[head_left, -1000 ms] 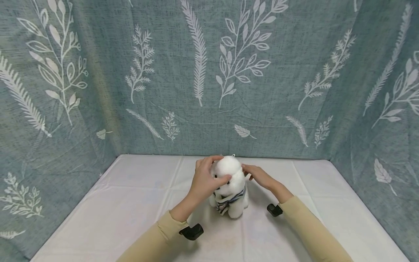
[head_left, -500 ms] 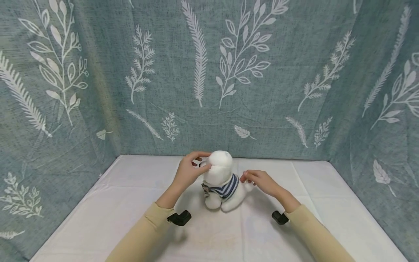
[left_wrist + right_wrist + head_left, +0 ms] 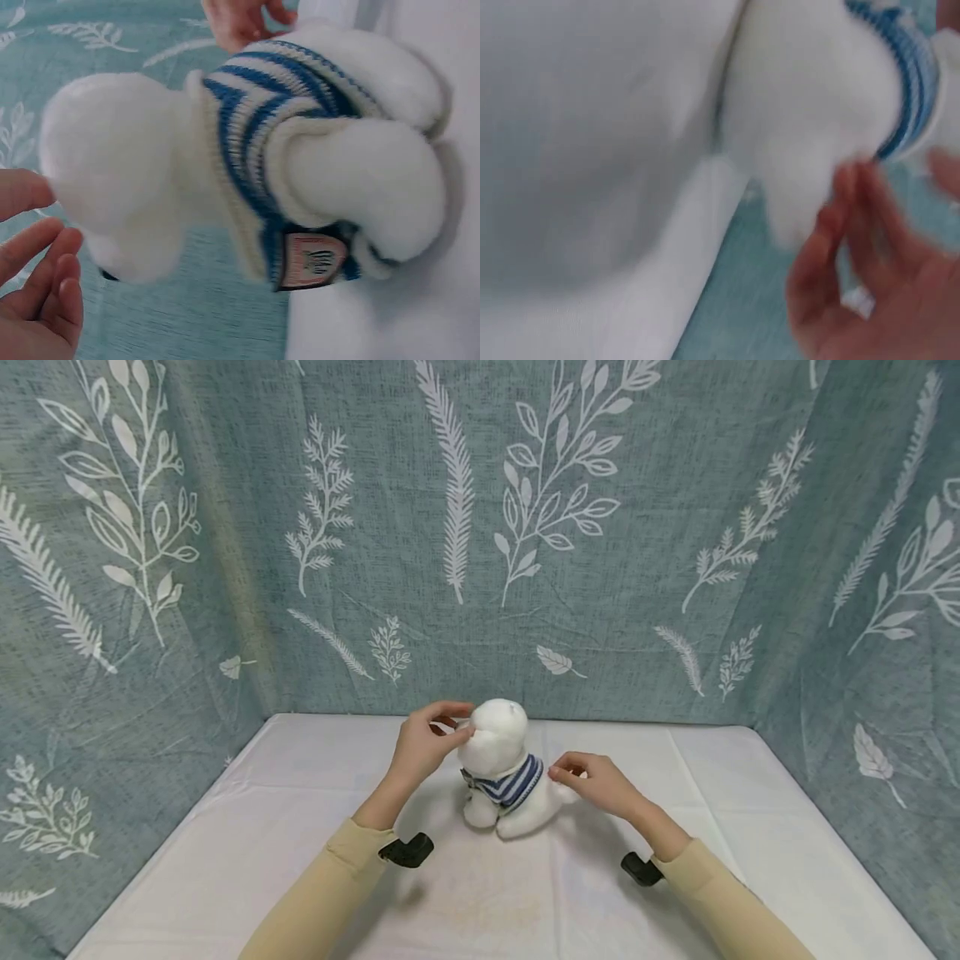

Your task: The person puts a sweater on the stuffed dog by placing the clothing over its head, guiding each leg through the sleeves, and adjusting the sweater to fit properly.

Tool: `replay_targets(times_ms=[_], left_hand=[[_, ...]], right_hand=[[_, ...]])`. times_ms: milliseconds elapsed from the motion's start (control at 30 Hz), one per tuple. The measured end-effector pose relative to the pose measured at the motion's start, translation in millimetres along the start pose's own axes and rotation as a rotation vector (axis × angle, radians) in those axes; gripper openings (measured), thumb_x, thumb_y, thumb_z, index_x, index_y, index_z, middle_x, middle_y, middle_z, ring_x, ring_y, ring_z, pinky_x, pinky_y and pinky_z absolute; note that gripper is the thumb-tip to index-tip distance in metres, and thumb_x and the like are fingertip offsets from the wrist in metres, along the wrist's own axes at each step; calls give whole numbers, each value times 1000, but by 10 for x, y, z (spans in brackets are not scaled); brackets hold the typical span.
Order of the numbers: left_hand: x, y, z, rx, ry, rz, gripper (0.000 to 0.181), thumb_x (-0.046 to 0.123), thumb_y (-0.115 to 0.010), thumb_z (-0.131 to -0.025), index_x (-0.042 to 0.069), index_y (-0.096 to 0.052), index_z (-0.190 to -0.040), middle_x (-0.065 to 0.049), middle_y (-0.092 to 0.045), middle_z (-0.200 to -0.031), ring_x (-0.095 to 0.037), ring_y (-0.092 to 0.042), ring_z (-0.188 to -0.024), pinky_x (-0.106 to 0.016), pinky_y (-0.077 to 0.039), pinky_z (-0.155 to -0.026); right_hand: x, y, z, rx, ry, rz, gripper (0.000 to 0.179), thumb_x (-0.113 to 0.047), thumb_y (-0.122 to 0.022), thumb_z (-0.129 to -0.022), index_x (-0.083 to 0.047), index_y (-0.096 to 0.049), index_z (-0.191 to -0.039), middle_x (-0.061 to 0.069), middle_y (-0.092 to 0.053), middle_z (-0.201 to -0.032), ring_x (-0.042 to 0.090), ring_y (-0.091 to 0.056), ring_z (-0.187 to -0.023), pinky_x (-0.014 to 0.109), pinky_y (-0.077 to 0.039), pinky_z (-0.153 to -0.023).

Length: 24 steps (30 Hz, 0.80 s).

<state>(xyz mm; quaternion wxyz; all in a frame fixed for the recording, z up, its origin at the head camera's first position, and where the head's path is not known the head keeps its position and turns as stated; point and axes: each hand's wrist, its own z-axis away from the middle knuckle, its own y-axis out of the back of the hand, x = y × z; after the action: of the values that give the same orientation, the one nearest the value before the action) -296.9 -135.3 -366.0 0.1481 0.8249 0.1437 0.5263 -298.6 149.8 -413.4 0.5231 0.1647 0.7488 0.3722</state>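
Note:
A white plush dog in a blue-and-white striped knitted vest sits on the table, facing left. In the left wrist view, the vest carries a label. My left hand is at the dog's face, thumb and fingers apart, fingertips touching or very near the head; the face is mostly hidden in the head view. Behind the dog, my right hand has its loosely bent fingertips against the lower back, above the tail. The right wrist view is blurred.
A white cloth covers the table. Grey-green curtains with white leaf prints stand behind and at both sides. Each wrist wears a black camera, one on the left and one on the right.
The plush dog has turned from facing front to facing left and shifted slightly left and back. My left hand moved left with its head; my right hand moved down from behind the head to the lower back.

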Motion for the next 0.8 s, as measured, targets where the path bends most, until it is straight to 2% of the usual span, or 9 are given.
replay_targets(times_ms=[67, 167, 300, 433, 600, 700, 800], left_hand=[[48, -5, 32, 28, -37, -1, 32, 24, -74, -83, 16, -68, -114, -6, -68, -109, -22, -59, -94, -35, -48, -79], [131, -56, 83, 79, -139, -11, 34, 22, -76, -81, 12, -68, -113, -8, -66, -105, -25, -59, -92, -39, -50, -78], [183, -189, 129, 154, -244, -42, 37, 19, -80, -76, 11, -69, -111, -7, -62, -102, -23, -57, -90, -41, -49, -77], [133, -313, 158, 182, -255, -62, 45, 16, -83, -72, 10, -67, -113, -8, -56, -104, -20, -55, -88, -35, -48, -75], [67, -411, 182, 223, -278, -70, 50, 17, -84, -71, 8, -65, -116, -10, -51, -104, -20, -53, -88, -31, -46, -74], [56, -446, 190, 246, -293, -67, 50, 17, -84, -71, 7, -64, -116, -11, -50, -103, -19, -51, -88, -30, -44, -74], [47, -467, 194, 263, -303, -68, 50, 15, -84, -71, 6, -64, -116, -11, -49, -103, -18, -49, -87, -30, -43, -73]], right_hand=[[-62, -42, 50, 76, -65, -22, 15, -31, -62, -92, -18, -69, -94, -2, -67, -88, 13, -60, -79, 28, -47, -66], [-177, -124, 127, 163, -125, -73, 9, -24, -68, -87, -15, -70, -88, -2, -69, -79, 19, -64, -71, 27, -47, -59], [-308, -263, 195, 149, -142, -116, 12, -24, -70, -85, -13, -71, -81, -1, -69, -71, 23, -66, -66, 26, -48, -55], [-367, -405, 209, 138, -168, -129, 19, -30, -71, -84, -12, -72, -78, -2, -70, -68, 20, -67, -62, 25, -50, -56], [-389, -502, 164, 189, -209, -107, 27, -40, -72, -82, -15, -73, -71, -5, -67, -61, 17, -67, -58, 25, -50, -56], [-401, -520, 136, 216, -229, -99, 27, -37, -72, -82, -16, -72, -66, -5, -66, -57, 15, -65, -56, 26, -49, -54], [-410, -521, 120, 225, -236, -124, 21, -27, -71, -82, -13, -71, -66, -4, -66, -58, 13, -64, -54, 25, -49, -53]])
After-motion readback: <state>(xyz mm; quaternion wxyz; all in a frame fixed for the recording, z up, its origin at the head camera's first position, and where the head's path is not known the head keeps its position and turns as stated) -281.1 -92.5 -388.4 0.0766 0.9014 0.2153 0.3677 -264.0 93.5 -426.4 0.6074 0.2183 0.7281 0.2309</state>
